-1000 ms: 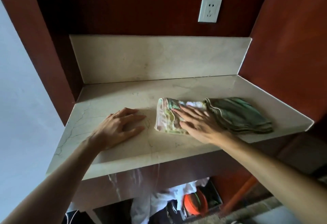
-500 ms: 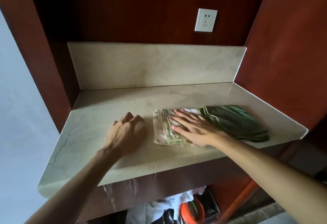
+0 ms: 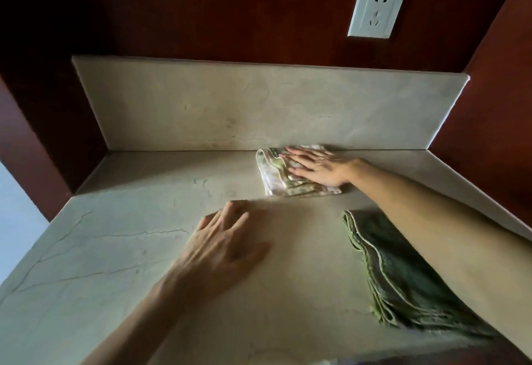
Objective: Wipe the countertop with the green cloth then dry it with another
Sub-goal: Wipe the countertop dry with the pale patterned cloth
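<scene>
A pale patterned cloth [image 3: 276, 184], folded, lies at the back of the beige marble countertop [image 3: 109, 238], touching the backsplash. My right hand [image 3: 319, 166] presses flat on it, fingers spread and pointing left. The green cloth [image 3: 403, 281], folded with light edging, lies near the front right, partly under my right forearm. My left hand [image 3: 227, 246] rests palm down on the bare counter in the middle, holding nothing.
A marble backsplash [image 3: 259, 105] stands along the back. Dark red wooden panels enclose the left, back and right sides. A white wall socket [image 3: 375, 9] sits above the backsplash at right.
My right hand has slid the patterned cloth from beside the green cloth back to the backsplash. The view has moved closer to the counter. My left hand stays flat on the counter.
</scene>
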